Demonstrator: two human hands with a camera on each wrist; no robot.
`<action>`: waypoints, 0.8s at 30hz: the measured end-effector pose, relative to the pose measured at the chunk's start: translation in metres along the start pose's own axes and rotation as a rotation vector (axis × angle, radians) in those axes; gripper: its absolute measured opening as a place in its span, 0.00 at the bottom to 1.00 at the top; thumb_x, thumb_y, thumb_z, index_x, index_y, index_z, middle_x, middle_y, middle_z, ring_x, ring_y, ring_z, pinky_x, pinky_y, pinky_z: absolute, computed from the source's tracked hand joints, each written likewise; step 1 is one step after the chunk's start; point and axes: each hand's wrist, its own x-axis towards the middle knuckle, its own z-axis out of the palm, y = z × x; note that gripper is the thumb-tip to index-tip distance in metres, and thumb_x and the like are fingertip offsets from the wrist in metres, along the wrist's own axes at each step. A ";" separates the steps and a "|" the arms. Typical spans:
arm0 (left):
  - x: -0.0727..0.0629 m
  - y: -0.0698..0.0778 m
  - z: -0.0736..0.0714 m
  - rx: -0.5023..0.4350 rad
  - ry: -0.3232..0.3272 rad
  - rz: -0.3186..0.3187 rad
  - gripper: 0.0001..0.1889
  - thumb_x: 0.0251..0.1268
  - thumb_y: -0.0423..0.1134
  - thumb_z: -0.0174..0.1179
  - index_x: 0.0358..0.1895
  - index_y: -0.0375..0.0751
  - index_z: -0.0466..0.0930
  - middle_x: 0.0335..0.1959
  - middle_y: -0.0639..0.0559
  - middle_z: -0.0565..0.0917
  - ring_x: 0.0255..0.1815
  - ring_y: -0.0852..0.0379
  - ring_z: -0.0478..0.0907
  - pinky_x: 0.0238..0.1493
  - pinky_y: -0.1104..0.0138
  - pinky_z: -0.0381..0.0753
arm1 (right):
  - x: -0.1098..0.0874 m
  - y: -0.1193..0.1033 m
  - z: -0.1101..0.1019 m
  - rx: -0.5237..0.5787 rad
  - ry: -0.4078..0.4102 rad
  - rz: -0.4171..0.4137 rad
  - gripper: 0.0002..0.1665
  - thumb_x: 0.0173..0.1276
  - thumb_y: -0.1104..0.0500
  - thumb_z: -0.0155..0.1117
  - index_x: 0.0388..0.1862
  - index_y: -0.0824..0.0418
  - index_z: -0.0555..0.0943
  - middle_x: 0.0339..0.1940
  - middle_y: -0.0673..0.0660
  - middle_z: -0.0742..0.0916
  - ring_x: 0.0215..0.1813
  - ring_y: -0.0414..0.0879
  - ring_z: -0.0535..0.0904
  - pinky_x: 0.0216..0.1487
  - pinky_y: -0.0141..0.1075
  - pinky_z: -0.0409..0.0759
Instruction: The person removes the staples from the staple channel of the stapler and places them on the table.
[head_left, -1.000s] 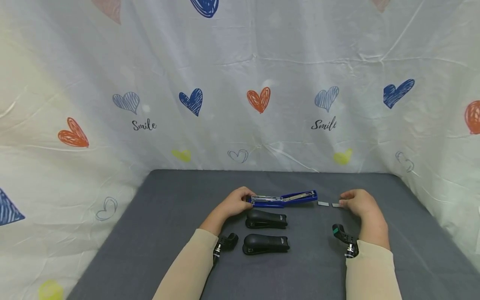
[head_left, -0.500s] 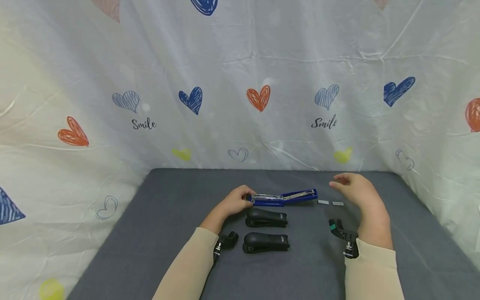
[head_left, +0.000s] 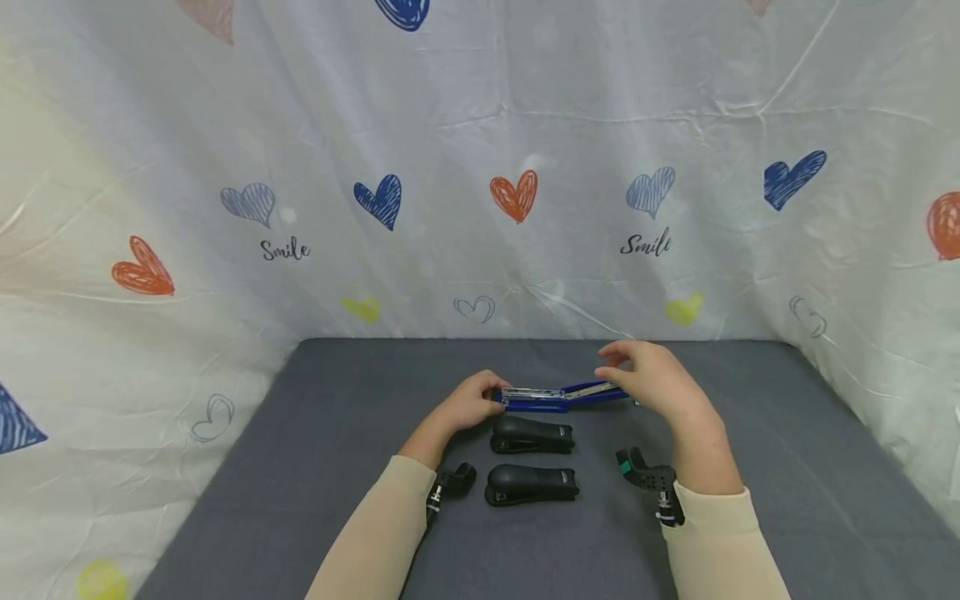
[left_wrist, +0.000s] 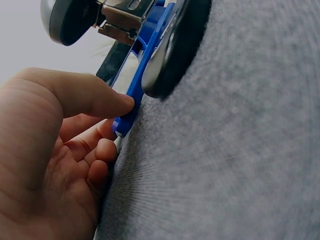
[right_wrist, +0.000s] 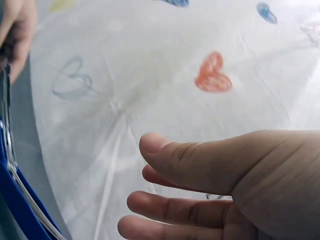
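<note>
A blue stapler [head_left: 536, 402] lies opened out on the dark grey table, its metal staple channel exposed. My left hand [head_left: 471, 402] pinches its left end; in the left wrist view the thumb [left_wrist: 120, 104] presses one side of the blue base [left_wrist: 134, 95], with fingers on the other side. My right hand [head_left: 660, 382] hovers over the stapler's right end, holding nothing, its thumb and fingers apart in the right wrist view. Behind this hand the two small staple strips are almost wholly hidden in the head view.
Two black staplers [head_left: 532, 436] [head_left: 532, 485] lie side by side nearer the person, just in front of the blue one. A white curtain [head_left: 450, 125] printed with hearts hangs behind the table [head_left: 360, 533]. Both wrists carry black camera mounts.
My right hand has let go of a staple strip, risen from it, then moved left over the blue stapler's right end. My left hand stays at the stapler's left end.
</note>
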 end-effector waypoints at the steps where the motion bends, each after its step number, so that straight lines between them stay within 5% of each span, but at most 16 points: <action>1: 0.000 0.000 0.000 0.001 -0.002 -0.002 0.17 0.60 0.28 0.67 0.54 0.36 0.87 0.41 0.51 0.78 0.32 0.57 0.68 0.34 0.64 0.69 | 0.001 -0.004 0.004 0.000 -0.006 -0.013 0.26 0.76 0.50 0.65 0.66 0.62 0.79 0.55 0.60 0.85 0.52 0.56 0.82 0.48 0.52 0.79; 11: 0.004 -0.004 0.003 -0.016 0.000 -0.005 0.17 0.60 0.28 0.66 0.54 0.37 0.87 0.41 0.52 0.78 0.33 0.56 0.69 0.35 0.64 0.69 | 0.016 -0.041 0.053 -0.051 -0.118 -0.175 0.21 0.71 0.55 0.72 0.59 0.62 0.85 0.50 0.58 0.88 0.47 0.49 0.84 0.48 0.48 0.82; 17: 0.004 -0.001 0.002 -0.012 -0.009 -0.001 0.18 0.59 0.27 0.66 0.54 0.37 0.87 0.40 0.51 0.78 0.32 0.56 0.69 0.34 0.64 0.69 | 0.014 -0.056 0.089 -0.152 -0.240 -0.137 0.25 0.63 0.55 0.78 0.58 0.60 0.87 0.52 0.57 0.88 0.52 0.53 0.84 0.53 0.50 0.80; 24: -0.001 -0.002 0.001 0.001 -0.011 0.002 0.19 0.60 0.27 0.65 0.56 0.38 0.86 0.41 0.52 0.78 0.32 0.56 0.69 0.34 0.64 0.70 | 0.010 -0.065 0.110 -0.339 -0.148 -0.183 0.15 0.59 0.68 0.78 0.45 0.59 0.91 0.41 0.55 0.90 0.43 0.52 0.85 0.46 0.47 0.83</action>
